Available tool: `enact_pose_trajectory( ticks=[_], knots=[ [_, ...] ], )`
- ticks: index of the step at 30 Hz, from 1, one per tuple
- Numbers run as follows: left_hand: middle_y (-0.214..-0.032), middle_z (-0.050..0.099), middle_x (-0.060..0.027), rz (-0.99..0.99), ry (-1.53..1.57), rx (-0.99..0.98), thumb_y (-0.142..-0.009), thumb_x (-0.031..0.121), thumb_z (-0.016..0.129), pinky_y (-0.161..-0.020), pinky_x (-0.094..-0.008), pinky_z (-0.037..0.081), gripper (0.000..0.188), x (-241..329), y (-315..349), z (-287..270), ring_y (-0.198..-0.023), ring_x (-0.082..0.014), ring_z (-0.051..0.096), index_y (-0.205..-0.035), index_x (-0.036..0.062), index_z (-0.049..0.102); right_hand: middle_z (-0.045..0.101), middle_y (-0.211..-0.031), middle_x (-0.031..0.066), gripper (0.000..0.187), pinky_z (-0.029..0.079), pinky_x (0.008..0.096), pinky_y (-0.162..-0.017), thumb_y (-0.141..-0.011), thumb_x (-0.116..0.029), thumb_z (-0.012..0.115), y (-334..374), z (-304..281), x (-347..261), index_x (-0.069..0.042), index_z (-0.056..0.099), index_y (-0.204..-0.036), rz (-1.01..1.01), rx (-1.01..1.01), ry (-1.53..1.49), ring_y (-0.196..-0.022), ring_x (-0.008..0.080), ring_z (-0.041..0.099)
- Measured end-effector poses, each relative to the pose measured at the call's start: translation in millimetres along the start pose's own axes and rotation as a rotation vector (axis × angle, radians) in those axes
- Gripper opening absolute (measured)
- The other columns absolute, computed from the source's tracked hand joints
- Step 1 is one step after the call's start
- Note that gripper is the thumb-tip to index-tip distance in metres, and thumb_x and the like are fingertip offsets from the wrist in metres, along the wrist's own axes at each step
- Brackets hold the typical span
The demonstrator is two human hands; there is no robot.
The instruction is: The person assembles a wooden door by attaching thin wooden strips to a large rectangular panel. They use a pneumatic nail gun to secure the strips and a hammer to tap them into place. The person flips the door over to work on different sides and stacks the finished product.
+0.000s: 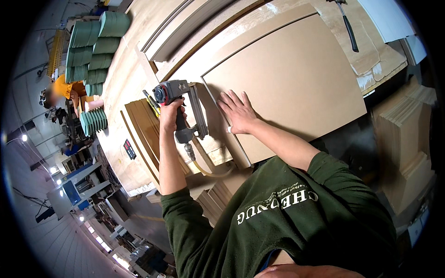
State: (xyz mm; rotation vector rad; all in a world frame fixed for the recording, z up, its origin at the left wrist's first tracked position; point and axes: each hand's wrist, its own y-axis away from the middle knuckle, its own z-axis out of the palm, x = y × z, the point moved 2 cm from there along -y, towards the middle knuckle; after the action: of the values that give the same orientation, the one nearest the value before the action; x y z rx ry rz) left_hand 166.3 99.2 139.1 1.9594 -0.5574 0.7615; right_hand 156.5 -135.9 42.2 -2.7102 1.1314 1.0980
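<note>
My left hand [172,113] is wrapped round the grip of a grey and black air nail gun [198,111], its head resting near the left edge of a tan board. A yellowish air hose [208,173] runs from a metal coupling at the base of the grip. Palm down, my right hand [238,113] presses on the large flat tan board [296,83] close to that edge. The fingers lie spread, and a white band shows at the thumb. Thin strips border the board on its left and far sides. The gun's nose tip is hard to make out.
A hammer [348,28] lies at the far right of the workbench [125,88]. Long panels [185,28] lie beyond the board, and brown strips [141,125] at left beside pens. Green curved pieces [92,51] stand stacked far left, near another person in orange [65,88]. Board stacks [403,134] stand right.
</note>
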Motion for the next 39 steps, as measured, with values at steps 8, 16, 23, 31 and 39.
enact_pose_trajectory(
  ticks=[8, 16, 23, 31, 39],
  knots=[
    [-0.06, 0.055, -0.0023, -0.002, 0.021, -0.028, -0.081, 0.015, 0.065, -0.044, -0.0281, 0.046, 0.013, -2, -1, 0, -0.047, -0.014, 0.054, -0.087, 0.0035, 0.062, 0.008, -0.159, 0.0103, 0.1, 0.002, 0.0568, -0.116, -0.07, -0.044, 0.075, 1, -3, -2, -0.012, 0.023, -0.15, 0.004, 0.001, 0.019, -0.147, 0.0288, 0.003],
    [-0.058, 0.054, -0.0044, 0.115, 0.129, 0.008, -0.081, 0.011, 0.064, -0.042, -0.0282, 0.044, 0.013, -26, 53, 5, -0.044, -0.0153, 0.053, -0.089, 0.0015, 0.061, 0.007, -0.159, 0.0103, 0.102, 0.0, 0.0567, -0.116, -0.071, -0.043, 0.074, 2, -5, -2, -0.013, 0.019, -0.151, 0.011, -0.051, 0.03, -0.147, 0.0283, 0.0],
    [-0.06, 0.056, -0.0037, 0.021, 0.061, -0.012, -0.081, 0.01, 0.061, -0.044, -0.0266, 0.045, 0.02, -54, 95, 16, -0.047, -0.0137, 0.054, -0.098, 0.0007, 0.061, 0.003, -0.16, 0.0096, 0.103, 0.0, 0.058, -0.115, -0.071, -0.04, 0.073, 1, -8, -4, -0.018, 0.013, -0.153, 0.012, -0.093, 0.055, -0.147, 0.0288, -0.002],
    [-0.06, 0.053, -0.0018, 0.024, 0.026, -0.01, -0.081, 0.013, 0.065, -0.045, -0.0273, 0.044, 0.012, -54, 97, 23, -0.047, -0.012, 0.051, -0.089, 0.0051, 0.06, 0.005, -0.16, 0.0092, 0.103, 0.0, 0.0565, -0.116, -0.071, -0.04, 0.072, 0, -5, -3, -0.014, 0.014, -0.152, 0.018, -0.065, 0.045, -0.147, 0.0282, 0.0],
    [-0.059, 0.052, -0.0014, 0.042, 0.028, -0.015, -0.081, 0.013, 0.064, -0.045, -0.0286, 0.044, 0.01, -59, 94, 22, -0.047, -0.0123, 0.05, -0.085, 0.0064, 0.058, 0.008, -0.159, 0.0096, 0.102, 0.0, 0.0559, -0.116, -0.068, -0.039, 0.072, -1, 1, -1, -0.013, 0.018, -0.152, 0.015, -0.017, 0.048, -0.147, 0.0278, 0.001]
  ],
)
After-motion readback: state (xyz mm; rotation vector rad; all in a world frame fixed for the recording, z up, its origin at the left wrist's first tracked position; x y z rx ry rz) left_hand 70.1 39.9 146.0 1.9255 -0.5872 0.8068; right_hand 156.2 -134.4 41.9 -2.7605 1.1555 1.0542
